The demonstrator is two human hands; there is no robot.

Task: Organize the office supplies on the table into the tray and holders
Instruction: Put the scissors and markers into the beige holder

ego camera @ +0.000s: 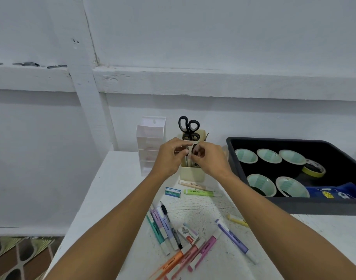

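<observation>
While hands (pixel 190 153) meet, small dark item (pixel 194 150) unclear, holder (pixel 192 173) half-hidden

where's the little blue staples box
In the head view, the blue staples box lies on the table between the forearms, just left of the green highlighter.

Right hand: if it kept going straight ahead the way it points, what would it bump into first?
Probably the cream plastic pen holder with black-handled scissors, just beyond the right hand; depth is unclear.

Both arms outstretched, left hand (pixel 169 156), right hand (pixel 208 158) fingers pinched together
</observation>
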